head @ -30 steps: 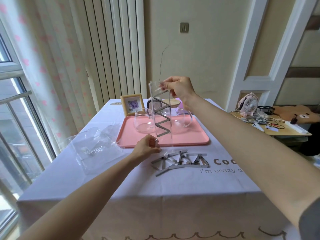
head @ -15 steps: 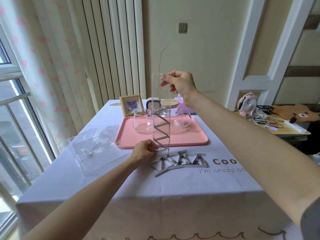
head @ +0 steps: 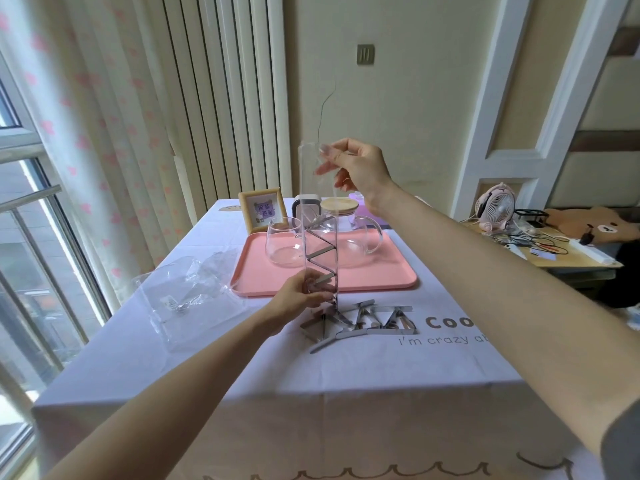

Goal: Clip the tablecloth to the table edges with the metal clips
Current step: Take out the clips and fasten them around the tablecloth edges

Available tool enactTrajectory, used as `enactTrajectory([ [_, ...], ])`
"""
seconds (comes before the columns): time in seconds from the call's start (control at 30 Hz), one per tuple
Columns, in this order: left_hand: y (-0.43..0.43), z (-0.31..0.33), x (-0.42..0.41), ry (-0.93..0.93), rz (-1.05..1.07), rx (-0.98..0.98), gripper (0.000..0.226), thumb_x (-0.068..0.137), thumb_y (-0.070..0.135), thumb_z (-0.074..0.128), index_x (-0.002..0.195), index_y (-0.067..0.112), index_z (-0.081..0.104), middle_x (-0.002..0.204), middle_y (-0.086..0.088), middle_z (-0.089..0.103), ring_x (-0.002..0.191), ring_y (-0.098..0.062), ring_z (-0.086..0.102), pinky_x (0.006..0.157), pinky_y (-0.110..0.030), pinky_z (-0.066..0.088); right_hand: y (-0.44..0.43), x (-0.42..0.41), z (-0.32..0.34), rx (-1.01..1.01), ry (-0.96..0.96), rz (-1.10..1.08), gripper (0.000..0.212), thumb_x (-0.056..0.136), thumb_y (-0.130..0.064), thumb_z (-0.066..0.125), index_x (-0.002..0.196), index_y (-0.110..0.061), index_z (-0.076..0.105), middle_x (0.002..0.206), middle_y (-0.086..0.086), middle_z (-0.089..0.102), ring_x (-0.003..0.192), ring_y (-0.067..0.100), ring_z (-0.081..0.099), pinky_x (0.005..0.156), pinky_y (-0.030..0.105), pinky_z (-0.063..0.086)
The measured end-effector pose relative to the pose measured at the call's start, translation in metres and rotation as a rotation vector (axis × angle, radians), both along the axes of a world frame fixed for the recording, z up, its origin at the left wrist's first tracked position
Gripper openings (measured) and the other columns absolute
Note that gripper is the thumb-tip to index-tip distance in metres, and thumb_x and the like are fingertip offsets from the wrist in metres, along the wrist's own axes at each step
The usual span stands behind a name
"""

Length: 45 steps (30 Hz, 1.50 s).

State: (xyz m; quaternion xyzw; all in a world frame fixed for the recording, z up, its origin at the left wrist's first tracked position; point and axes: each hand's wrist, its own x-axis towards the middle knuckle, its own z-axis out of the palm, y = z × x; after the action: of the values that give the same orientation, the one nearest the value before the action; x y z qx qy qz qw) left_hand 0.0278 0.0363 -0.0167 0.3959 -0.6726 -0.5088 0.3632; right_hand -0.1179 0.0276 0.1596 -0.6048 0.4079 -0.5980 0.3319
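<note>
A tall clear plastic sleeve (head: pixel 318 209) stands upright over the white tablecloth (head: pixel 242 358), with several metal clips (head: pixel 320 252) stacked in a zigzag inside. My right hand (head: pixel 356 168) pinches the sleeve's top end. My left hand (head: pixel 299 299) grips its bottom end just above the cloth. A pile of loose metal clips (head: pixel 360 322) lies on the cloth right below and to the right of the sleeve's open bottom.
A pink tray (head: pixel 388 278) holds a glass cup (head: pixel 282 245) and a glass teapot (head: pixel 349 233). A crumpled clear bag (head: pixel 187 289) lies left. A small picture frame (head: pixel 261 209) stands behind. A cluttered side table (head: pixel 554 247) with a fan (head: pixel 495 206) sits right.
My right hand has lifted the top of the sleeve higher. More of the sleeve's upper part is now empty as the clips sit lower. My left hand stays at the bottom end.
</note>
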Motion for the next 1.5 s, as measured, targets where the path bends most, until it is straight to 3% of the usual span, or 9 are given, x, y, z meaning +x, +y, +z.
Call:
enactTrajectory([
  [0.13,0.0,-0.002,-0.003,0.025,0.033,-0.033,0.013,0.089,-0.002,0.056,0.089,0.011,0.057,0.093,-0.007,0.067,0.086,-0.021,0.063,0.071,-0.023,0.048,0.003,-0.005,-0.018,0.105,0.162,0.058,0.023,0.083,-0.028,0.069,0.092,-0.009,0.061,0.072,0.003,0.071,0.035,0.008,0.039,0.04,0.018,0.031],
  [0.23,-0.001,-0.002,-0.005,0.028,0.056,-0.019,0.008,0.089,0.001,0.057,0.09,0.009,0.055,0.094,-0.009,0.067,0.084,-0.021,0.064,0.068,-0.02,0.048,0.003,-0.009,-0.037,0.145,0.232,0.085,0.013,0.082,-0.018,0.071,0.08,-0.008,0.062,0.066,0.0,0.068,0.035,0.007,0.04,0.038,0.016,0.033],
  [0.43,-0.003,-0.001,-0.007,0.056,0.076,-0.024,0.008,0.089,0.004,0.059,0.09,0.008,0.053,0.094,-0.016,0.068,0.078,-0.021,0.067,0.074,-0.029,0.05,0.0,-0.007,-0.024,0.004,0.099,0.033,0.02,0.087,-0.017,0.065,0.07,-0.01,0.057,0.062,0.003,0.07,0.032,0.011,0.042,0.036,0.019,0.031],
  [0.6,-0.001,0.005,-0.011,0.108,0.068,-0.012,0.021,0.087,0.0,0.059,0.105,-0.009,0.052,0.093,-0.021,0.066,0.074,-0.023,0.067,0.077,-0.036,0.057,0.008,-0.006,-0.018,0.035,0.171,0.075,0.019,0.089,-0.024,0.064,0.08,-0.008,0.057,0.066,0.007,0.071,0.031,0.01,0.042,0.035,0.017,0.032],
  [0.73,-0.001,0.006,-0.011,0.106,0.088,-0.017,0.03,0.086,0.005,0.062,0.107,-0.015,0.053,0.095,-0.023,0.068,0.076,-0.025,0.067,0.078,-0.038,0.056,0.018,-0.005,-0.031,0.141,0.343,0.114,0.01,0.085,-0.01,0.067,0.083,-0.003,0.06,0.068,0.007,0.066,0.033,-0.002,0.048,0.035,0.012,0.032],
  [0.9,0.001,0.013,-0.013,0.161,0.101,-0.043,0.009,0.09,0.009,0.057,0.094,0.002,0.055,0.099,-0.018,0.069,0.088,-0.025,0.069,0.08,-0.042,0.055,0.006,-0.009,-0.031,0.06,0.278,0.007,0.018,0.087,-0.015,0.065,0.072,-0.011,0.057,0.075,0.014,0.07,0.032,0.01,0.046,0.035,0.018,0.034],
  [1.1,-0.002,0.02,-0.019,0.225,0.155,-0.052,0.012,0.092,0.016,0.056,0.099,0.006,0.051,0.095,-0.009,0.07,0.079,-0.012,0.068,0.065,-0.024,0.053,0.001,-0.011,-0.028,-0.012,0.183,-0.074,0.02,0.092,-0.022,0.059,0.073,-0.016,0.053,0.072,0.013,0.071,0.033,0.018,0.045,0.034,0.018,0.034],
  [1.33,0.0,0.022,-0.028,0.276,0.189,0.004,0.005,0.094,0.014,0.053,0.092,0.012,0.048,0.09,-0.006,0.069,0.077,-0.015,0.066,0.07,-0.027,0.05,0.001,-0.018,-0.042,0.169,0.337,0.013,0.011,0.088,-0.018,0.065,0.086,-0.011,0.058,0.081,0.014,0.068,0.033,0.011,0.052,0.035,0.017,0.035],
  [1.5,-0.001,0.02,-0.039,0.23,0.382,-0.096,0.014,0.09,0.011,0.058,0.091,0.014,0.045,0.086,-0.008,0.062,0.069,-0.016,0.059,0.065,-0.027,0.047,-0.001,-0.024,-0.051,0.218,0.213,-0.002,0.011,0.091,-0.009,0.06,0.097,-0.001,0.057,0.092,0.024,0.065,0.037,0.015,0.06,0.037,0.02,0.047],
])
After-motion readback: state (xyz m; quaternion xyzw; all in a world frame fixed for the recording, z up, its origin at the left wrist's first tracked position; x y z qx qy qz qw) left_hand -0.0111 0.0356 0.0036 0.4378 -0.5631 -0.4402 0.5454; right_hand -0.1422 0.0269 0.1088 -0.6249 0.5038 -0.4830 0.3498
